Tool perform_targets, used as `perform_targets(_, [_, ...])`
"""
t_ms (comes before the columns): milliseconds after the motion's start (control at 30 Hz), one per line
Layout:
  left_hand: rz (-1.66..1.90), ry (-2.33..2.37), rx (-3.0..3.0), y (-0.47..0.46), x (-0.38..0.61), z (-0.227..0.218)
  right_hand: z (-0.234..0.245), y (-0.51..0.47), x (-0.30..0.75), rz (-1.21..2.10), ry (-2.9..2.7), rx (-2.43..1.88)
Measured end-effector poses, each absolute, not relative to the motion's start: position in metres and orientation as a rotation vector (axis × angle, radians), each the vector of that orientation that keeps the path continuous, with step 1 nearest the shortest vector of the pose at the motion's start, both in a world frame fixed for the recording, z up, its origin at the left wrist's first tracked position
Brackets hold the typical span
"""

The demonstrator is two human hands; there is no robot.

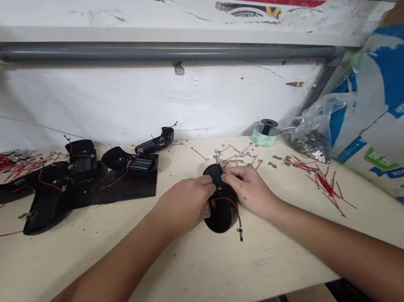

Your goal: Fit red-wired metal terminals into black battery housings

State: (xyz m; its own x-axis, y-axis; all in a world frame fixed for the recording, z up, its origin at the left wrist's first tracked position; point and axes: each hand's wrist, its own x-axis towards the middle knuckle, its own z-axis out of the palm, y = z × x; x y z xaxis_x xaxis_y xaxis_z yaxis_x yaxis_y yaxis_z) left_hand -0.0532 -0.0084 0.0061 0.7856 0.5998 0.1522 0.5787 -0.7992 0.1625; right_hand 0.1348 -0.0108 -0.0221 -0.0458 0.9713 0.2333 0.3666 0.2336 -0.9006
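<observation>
A black plastic housing (pixel 221 212) with a red wire (pixel 232 205) sits on the pale table (pixel 129 268) between my two hands. My left hand (pixel 185 203) grips its left side with curled fingers. My right hand (pixel 250 192) pinches at its top right, fingers pressed together near the wire. The red wire loops over the housing and ends in a dark tip (pixel 241 236) hanging below it.
Several black housings with red wires (pixel 56 189) lie at the left on a black sheet. Loose red wires (pixel 325 184) and small metal parts (pixel 266 160) scatter to the right. A tape roll (pixel 265 133), a bag of metal parts (pixel 311 137) and a blue-white carton (pixel 401 126) stand at the right.
</observation>
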Motion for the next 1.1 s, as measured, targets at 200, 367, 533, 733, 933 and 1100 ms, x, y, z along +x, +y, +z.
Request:
perform_targets(200, [0.291, 0.991, 2.942, -0.009, -0.053, 0.006, -0.022, -0.009, 0.134, 0.852, -1.565, -1.286])
perform_targets(367, [0.187, 0.907, 3.091, -0.012, -0.049, 0.008, -0.022, -0.008, 0.134, 0.848, -1.601, -1.299])
perform_targets(533, [0.326, 0.972, 2.939, -0.007, -0.051, 0.004, -0.020, -0.008, 0.134, 0.846, -1.587, -1.293])
perform_targets(733, [1.002, 1.028, 1.739, 0.002, -0.052, -0.003, -0.030, -0.001, 0.139, 1.008, -1.315, -1.167])
perform_targets(933, [0.805, 0.707, 0.972, -0.001, -0.043, -0.010, -0.026, -0.004, 0.136, 1.041, -1.228, -1.094])
perform_targets(1100, [0.807, 0.664, 0.869, -0.001, -0.043, -0.017, -0.016, -0.008, 0.134, 1.092, -1.200, -1.058])
